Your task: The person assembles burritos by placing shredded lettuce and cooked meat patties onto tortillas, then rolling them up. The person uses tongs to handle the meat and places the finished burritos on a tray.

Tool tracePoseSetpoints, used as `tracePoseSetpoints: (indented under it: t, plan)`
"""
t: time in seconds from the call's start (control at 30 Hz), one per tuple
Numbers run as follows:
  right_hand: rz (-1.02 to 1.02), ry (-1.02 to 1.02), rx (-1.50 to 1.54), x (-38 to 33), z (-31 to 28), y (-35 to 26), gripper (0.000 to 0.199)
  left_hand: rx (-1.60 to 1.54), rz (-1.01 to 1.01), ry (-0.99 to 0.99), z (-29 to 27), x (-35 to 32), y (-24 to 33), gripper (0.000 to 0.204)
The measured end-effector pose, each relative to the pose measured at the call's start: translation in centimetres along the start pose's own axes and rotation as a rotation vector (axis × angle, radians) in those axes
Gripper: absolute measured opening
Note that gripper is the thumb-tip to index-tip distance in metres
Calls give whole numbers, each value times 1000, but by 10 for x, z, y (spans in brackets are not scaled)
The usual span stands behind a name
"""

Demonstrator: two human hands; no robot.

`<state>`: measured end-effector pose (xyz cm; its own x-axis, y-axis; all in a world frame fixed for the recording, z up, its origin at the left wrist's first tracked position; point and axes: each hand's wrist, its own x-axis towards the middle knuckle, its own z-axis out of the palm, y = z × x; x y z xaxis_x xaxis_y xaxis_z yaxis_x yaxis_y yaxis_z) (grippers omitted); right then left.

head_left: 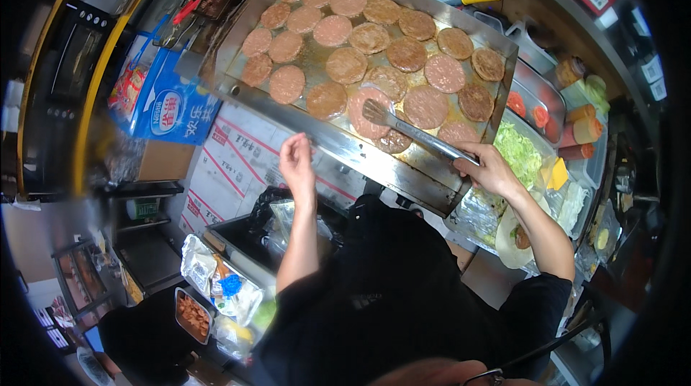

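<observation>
Steel griddle [389, 177] in the head view, spread with round meat patties [346, 66], pinker at the left, mostly browner toward the middle and right. Right hand [489, 169] at the near right corner, fingers wrapped around the handle of a metal tool [432, 143], its fan-shaped head above or on a pale patty [357, 121]; contact hard to tell. Left hand [296, 159] just beside the near edge, fingers loosely curled, released. Shredded lettuce [515, 147] and orange cheese [554, 173] beyond the right hand; blue box [171, 94] left of the griddle.
</observation>
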<state>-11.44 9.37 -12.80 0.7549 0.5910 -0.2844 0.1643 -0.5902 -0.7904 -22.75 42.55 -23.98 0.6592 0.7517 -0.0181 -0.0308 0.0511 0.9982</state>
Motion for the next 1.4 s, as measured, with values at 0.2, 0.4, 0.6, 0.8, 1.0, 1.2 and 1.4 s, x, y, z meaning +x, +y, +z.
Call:
tracePoseSetpoints:
  t: [0.2, 0.4, 0.6, 0.8, 1.0, 1.2, 1.4]
  plan:
    - [-360, 312, -779, -11, 13, -10, 45, -34, -8, -52, 19, 1, 0, 15]
    - [-411, 313, -897, -33, 23, -1, 48, -47, -4, -67, 23, 5, -6, 15]
    - [-97, 257, -318, -94, 15, 4, 39, 29, 21, -135, 20, -4, -16, 13]
    - [467, -21, 475, -138, 42, 50, 32, 645, 340, -295, 25, -3, -16, 27]
    - [384, 29, 788, -123, 99, 68, 32, 928, 457, -353, 45, 2, -3, 32]
    - [390, 119, 931, -139, 109, 70, 36, 960, 543, -399, 52, 1, -6, 33]
    - [393, 166, 780, -133, 113, 66, 36, 979, 643, -435, 54, 7, -12, 23]
